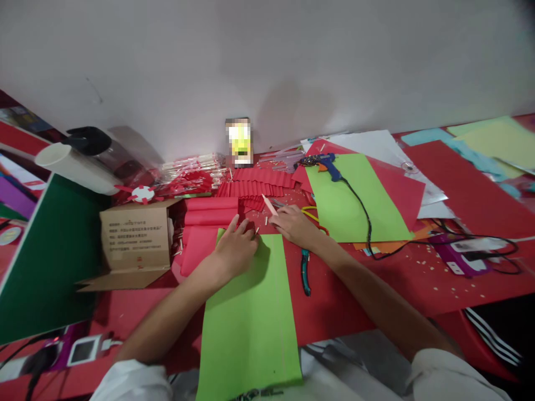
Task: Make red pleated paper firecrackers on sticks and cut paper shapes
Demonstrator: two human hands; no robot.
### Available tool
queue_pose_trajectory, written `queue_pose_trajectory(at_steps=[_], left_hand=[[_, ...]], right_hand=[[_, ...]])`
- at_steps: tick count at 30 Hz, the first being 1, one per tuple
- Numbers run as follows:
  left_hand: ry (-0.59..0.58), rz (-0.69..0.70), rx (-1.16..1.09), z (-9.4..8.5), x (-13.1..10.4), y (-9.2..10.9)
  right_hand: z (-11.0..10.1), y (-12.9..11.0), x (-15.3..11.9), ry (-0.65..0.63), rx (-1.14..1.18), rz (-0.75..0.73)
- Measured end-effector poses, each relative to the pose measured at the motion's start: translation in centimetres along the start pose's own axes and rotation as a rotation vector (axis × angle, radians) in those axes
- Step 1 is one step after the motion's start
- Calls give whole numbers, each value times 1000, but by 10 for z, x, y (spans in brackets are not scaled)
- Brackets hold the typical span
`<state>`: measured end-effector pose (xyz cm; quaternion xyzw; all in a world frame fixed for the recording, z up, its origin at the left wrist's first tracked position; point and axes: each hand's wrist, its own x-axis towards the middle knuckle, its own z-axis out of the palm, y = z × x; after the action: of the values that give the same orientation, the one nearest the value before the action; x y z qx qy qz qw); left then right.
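A long sheet of bright green paper (251,323) lies in front of me, its near end reaching my lap. My left hand (236,248) rests on its far part, palm down with the fingers apart. My right hand (295,225) is closed at the sheet's far right corner. A pale pink, pen-like stick (270,205) sticks out from its fingers, pointing up and left. Just beyond are pleated red paper strips (259,181) and folded red paper (211,211). Teal-handled pliers (306,273) lie below my right wrist; yellow-and-orange handles (311,213) show beside that hand.
A blue glue gun (331,167) with a black cord lies on another green sheet (355,206). On the left stand a cardboard box (136,239), a green board (50,262) and a white roll (77,167). A lit phone (239,142) leans on the wall. A purple power strip (457,256) sits right.
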<state>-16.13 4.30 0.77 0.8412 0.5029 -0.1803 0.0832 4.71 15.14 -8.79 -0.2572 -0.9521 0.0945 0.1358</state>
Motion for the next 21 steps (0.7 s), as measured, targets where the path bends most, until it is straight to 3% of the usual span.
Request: queue_pose_trajectory(at_steps=[6, 10, 16, 21], left_hand=[[38, -33, 20, 9, 4, 2], [43, -75, 55, 8, 6, -2], [40, 40, 55, -5, 24, -8], [73, -2, 47, -13, 41, 4]], right_hand=[[2, 0, -1, 10, -44, -133], [2, 0, -1, 23, -80, -67], [-4, 0, -2, 225, 2, 64], [-6, 4, -5, 369, 155, 109]])
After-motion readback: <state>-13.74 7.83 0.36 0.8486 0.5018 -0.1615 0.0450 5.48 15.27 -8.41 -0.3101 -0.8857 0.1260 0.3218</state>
